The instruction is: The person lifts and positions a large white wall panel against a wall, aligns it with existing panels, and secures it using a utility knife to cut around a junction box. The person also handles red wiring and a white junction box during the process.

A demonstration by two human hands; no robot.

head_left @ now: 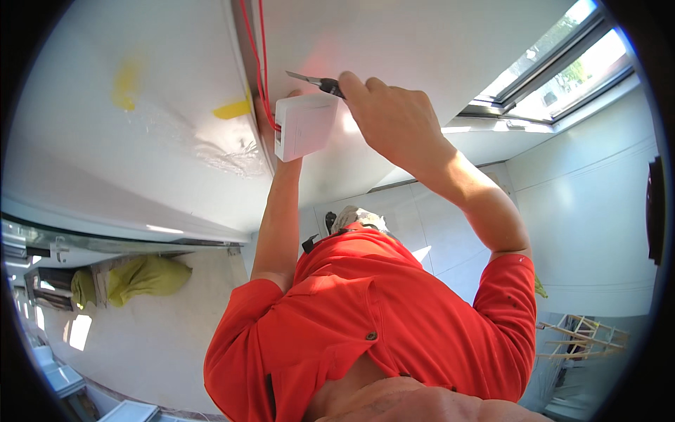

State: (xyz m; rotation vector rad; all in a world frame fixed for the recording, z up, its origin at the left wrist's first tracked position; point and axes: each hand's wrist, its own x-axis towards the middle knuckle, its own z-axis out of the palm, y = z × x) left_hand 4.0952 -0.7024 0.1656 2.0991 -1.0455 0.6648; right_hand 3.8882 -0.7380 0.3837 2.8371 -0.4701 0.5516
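My right hand (388, 112) is closed round the black handle of a utility knife (329, 86). Its bare blade points left, just above a white square box (306, 125) resembling a wall switch or socket plate. Behind that box is my left hand (268, 144), mostly hidden, with the box resting against it and a fingertip showing over the top edge. Two red wires (261, 60) come down from above and enter the box's left side.
A pale wall corner runs beside the wires, with yellow tape (232, 110) stuck on it. At upper right is a dark-framed window (541, 77). Far left, a green sack (148, 279) lies on the floor; a wooden ladder-like frame (585, 336) stands at lower right.
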